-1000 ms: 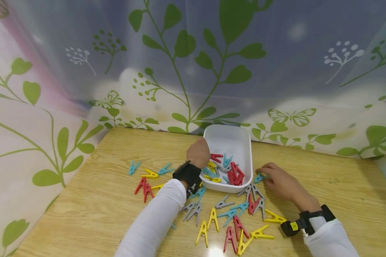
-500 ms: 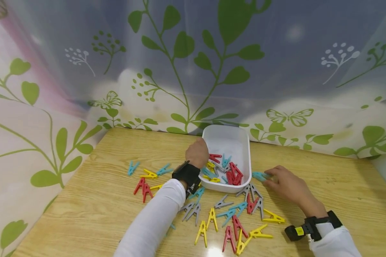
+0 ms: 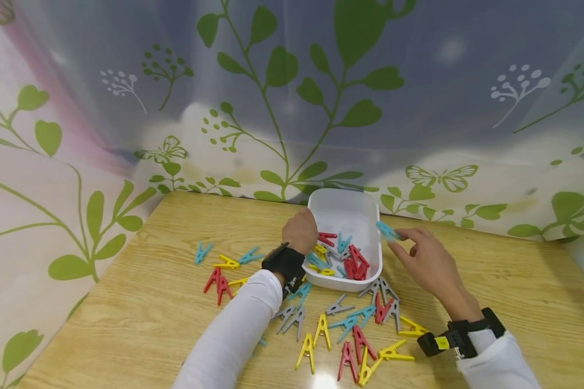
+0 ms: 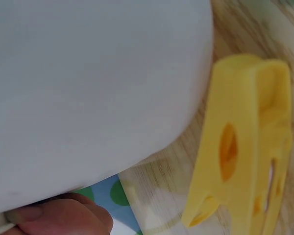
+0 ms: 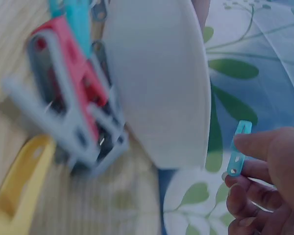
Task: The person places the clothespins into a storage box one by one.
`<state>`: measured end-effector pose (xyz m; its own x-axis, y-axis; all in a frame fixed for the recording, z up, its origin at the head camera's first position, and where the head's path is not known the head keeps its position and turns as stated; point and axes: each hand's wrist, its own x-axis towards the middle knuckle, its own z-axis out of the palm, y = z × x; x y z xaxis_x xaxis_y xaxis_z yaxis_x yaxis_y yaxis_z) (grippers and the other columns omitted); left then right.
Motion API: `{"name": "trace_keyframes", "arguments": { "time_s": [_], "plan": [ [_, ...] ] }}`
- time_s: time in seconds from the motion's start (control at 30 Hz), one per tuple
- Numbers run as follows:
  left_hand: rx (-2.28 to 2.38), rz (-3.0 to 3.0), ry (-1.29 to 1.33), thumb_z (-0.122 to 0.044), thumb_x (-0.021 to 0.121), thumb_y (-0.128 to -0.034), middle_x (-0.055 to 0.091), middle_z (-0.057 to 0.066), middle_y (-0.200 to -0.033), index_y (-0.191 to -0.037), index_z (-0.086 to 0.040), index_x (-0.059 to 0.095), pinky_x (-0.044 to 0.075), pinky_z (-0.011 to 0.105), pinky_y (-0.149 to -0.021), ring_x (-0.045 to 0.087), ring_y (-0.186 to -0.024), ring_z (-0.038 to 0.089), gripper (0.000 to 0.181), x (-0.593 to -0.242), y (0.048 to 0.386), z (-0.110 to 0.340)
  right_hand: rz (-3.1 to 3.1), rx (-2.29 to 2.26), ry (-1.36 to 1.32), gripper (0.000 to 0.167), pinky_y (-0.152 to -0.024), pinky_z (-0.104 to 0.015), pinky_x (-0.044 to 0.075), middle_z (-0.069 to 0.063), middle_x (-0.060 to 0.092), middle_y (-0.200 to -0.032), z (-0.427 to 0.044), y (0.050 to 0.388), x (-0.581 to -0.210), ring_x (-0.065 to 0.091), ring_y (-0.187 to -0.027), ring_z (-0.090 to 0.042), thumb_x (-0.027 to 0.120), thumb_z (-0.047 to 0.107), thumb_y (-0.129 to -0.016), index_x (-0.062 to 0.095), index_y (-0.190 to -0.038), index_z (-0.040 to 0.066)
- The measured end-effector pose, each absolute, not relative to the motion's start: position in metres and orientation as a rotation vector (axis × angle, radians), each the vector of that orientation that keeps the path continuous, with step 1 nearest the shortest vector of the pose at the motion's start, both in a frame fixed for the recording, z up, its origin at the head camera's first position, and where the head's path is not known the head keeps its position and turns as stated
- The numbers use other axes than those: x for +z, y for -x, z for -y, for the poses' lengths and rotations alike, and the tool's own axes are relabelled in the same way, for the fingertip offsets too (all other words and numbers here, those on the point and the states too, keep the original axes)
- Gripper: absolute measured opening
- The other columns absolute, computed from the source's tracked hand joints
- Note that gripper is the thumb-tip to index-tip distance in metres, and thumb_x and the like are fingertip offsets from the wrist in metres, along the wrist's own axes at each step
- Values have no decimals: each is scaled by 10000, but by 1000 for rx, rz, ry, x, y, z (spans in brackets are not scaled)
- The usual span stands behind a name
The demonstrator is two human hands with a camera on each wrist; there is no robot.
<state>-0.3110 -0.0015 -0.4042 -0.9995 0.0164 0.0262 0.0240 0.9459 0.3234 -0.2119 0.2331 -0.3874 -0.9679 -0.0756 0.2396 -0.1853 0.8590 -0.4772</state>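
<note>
My left hand [image 3: 300, 232] grips the left rim of a white plastic bin [image 3: 345, 202]; in the left wrist view its curled fingers [image 4: 63, 215] show under the rim. Between thumb and fingers my right hand [image 3: 430, 263] pinches a light blue clothespin [image 3: 386, 231], raised beside the bin's right wall. The right wrist view shows that blue clothespin [image 5: 239, 149] in the fingertips, outside the bin wall [image 5: 159, 83]. Inside the bin lie several clothespins, among them a red clothespin [image 3: 357, 256] and a yellow clothespin [image 3: 319, 250].
Loose clothespins in several colours lie on the wooden table [image 3: 170, 313], such as a yellow clothespin [image 3: 305, 354] in front and a blue clothespin [image 3: 203, 252] at left. Gray clothespins [image 3: 386, 290] sit near the bin's front right corner. A printed curtain [image 3: 292, 108] hangs behind.
My right hand has lifted the blue clothespin from the table at the bin's right side, up to about rim height. The left hand stays on the rim.
</note>
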Motion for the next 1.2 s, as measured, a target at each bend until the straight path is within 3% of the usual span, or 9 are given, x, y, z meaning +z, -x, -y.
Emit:
{"name": "trace_keyframes", "arguments": {
  "time_s": [0.23,0.37,0.6,0.87,1.2],
  "plan": [
    [-497,3065,42,-156,529,-972,666,138,-820,-1167,20,541,538,387,-592,665,-716,280,264,-406,311,2,2810,886,-338,504,-529,-324,407,-155,557,-1208,-209,227,-383,512,-679,-185,539,401,-973,553,-1310,27],
    [-513,3070,42,-151,524,-974,667,139,-812,-1160,19,543,537,389,-586,664,-708,281,253,-407,310,0,2806,1000,-402,536,-555,-337,431,-163,516,-1262,-204,228,-382,533,-731,-198,478,427,-994,502,-1359,34],
    [-500,3055,68,-146,521,-975,647,139,-761,-1162,25,540,527,383,-568,648,-663,279,253,-408,311,0,2788,1042,-405,467,-620,-353,451,-164,504,-1278,-217,219,-388,538,-774,-211,464,372,-1012,544,-1308,19],
    [-521,3068,55,-133,545,-958,637,140,-760,-1155,29,531,524,383,-573,642,-660,280,255,-407,310,5,2819,1036,-390,406,-590,-336,449,-169,526,-1235,-234,206,-394,547,-749,-184,497,328,-1006,584,-1257,22],
    [-515,3066,72,-142,530,-970,635,137,-757,-1171,35,531,525,381,-578,643,-664,281,268,-405,309,3,2949,1106,-525,321,-552,-278,427,-108,580,-1125,-259,181,-393,505,-704,-129,666,232,-917,626,-1182,55]
  ]
}}
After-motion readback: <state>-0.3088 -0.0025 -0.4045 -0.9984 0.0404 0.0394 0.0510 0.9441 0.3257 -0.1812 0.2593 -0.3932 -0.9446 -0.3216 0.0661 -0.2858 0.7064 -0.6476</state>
